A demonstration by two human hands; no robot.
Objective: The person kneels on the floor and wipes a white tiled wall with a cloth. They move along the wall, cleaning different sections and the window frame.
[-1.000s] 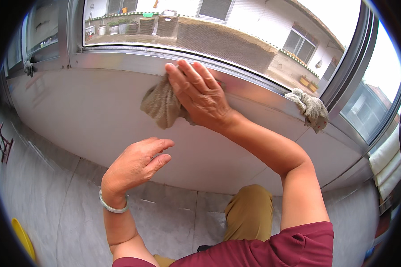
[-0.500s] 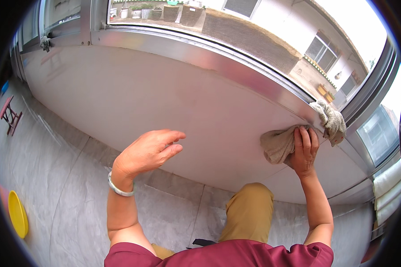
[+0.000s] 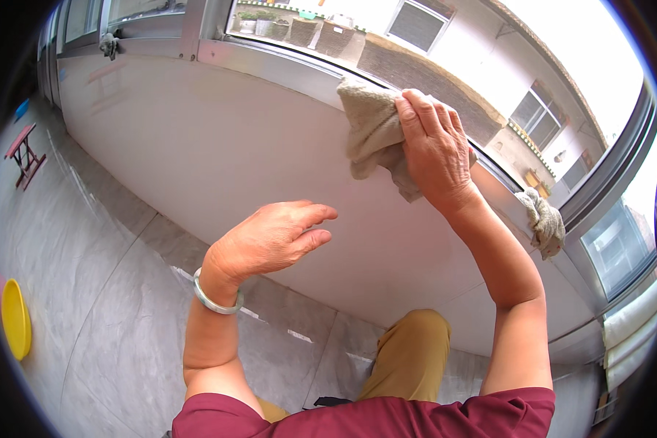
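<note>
Pressing flat on a beige cloth [image 3: 372, 128], the right hand [image 3: 434, 150] pins it against the metal window sill [image 3: 270, 62] — fingers [image 3: 423, 117] laid side by side, stretched out over the fabric rather than curled around it. The cloth bunches out to the left of those fingers and hangs down a little over the white wall [image 3: 197, 153] below the sill. The left hand [image 3: 270, 237] hovers lower down, in front of the wall — fingers loosely extended and close together, holding nothing, a pale bangle [image 3: 215, 298] on the wrist. A second rag [image 3: 546, 223] sits further right along the sill, well apart from both hands. On the tiled floor [image 3: 87, 292] at far left lie a yellow bowl [image 3: 14, 320] and a small red stool [image 3: 25, 152].
</note>
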